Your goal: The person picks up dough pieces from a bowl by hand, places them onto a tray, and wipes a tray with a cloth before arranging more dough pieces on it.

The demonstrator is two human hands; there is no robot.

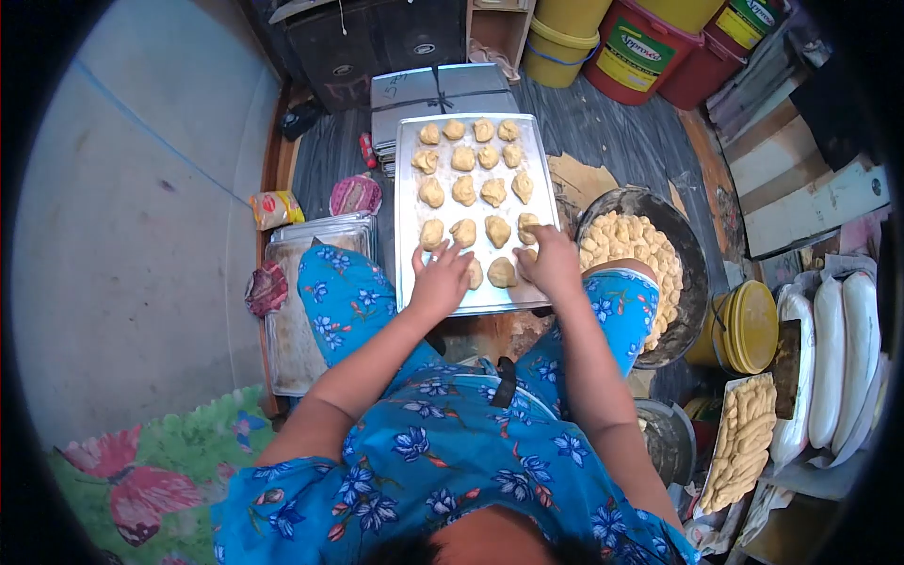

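Observation:
A metal baking tray [407, 188] lies in front of me at knee level, with rows of rough dough pieces [463, 191] on it. My left hand [443, 281] is over the tray's near left corner, its fingers spread beside a dough piece [475, 274] in the nearest row. At the near right corner, my right hand [554, 264] has its thumb and fingers around another dough piece, mostly hidden beneath them. Between the hands sits one more dough piece [502, 272]. Fingertips partly cover the nearest row.
Right of my knee stands a dark basin [695, 282] heaped with dough pieces [636, 240]. Stacked trays [443, 89] lie behind the baking tray, others [292, 358] at left. Yellow bucket [753, 325], dough-covered board [741, 443] and white filled bags [829, 358] stand right.

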